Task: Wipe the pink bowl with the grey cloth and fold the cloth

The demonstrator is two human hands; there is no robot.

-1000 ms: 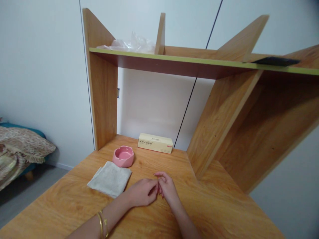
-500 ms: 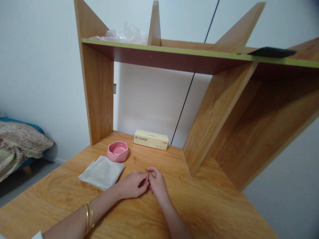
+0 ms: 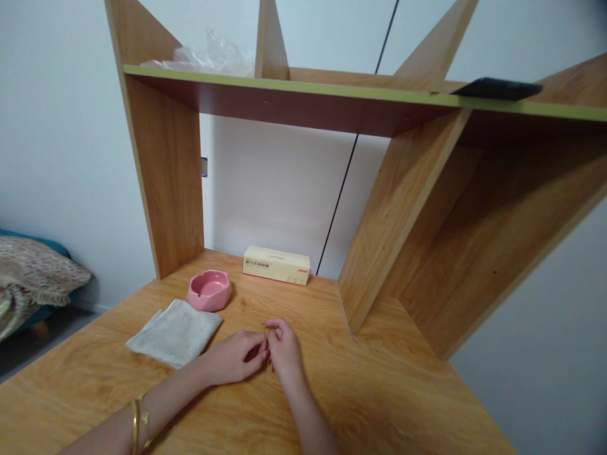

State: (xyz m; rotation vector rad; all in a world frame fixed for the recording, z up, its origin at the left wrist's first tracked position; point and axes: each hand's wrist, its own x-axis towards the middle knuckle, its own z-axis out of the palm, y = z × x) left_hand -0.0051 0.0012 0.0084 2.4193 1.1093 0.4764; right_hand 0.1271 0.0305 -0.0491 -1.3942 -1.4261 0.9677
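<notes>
Over the wooden desk (image 3: 379,392), my left hand (image 3: 238,357) and my right hand (image 3: 285,355) meet at their fingertips. The left fingers are curled and pinched. My right hand is also closed, its thumb and fingers bent against the left ones. Whatever lies between the fingertips, if anything, is too small or hidden to name. A folded grey cloth (image 3: 175,333) lies just left of my left hand, and behind it stands a pink ashtray (image 3: 208,291) with angular sides. Farther back, a cream cling film box (image 3: 275,266) rests near the wall.
A wooden shelf (image 3: 332,95) spans above the desk, with upright panels at the left and right. On it lie a clear plastic bag (image 3: 213,57) and a flat black object (image 3: 497,89). A patterned blanket (image 3: 38,272) covers blue furniture at far left.
The camera view has turned slightly, so the desk, shelf and objects sit farther left in the picture. My hands stay together at the fingertips, with little change in pose.
</notes>
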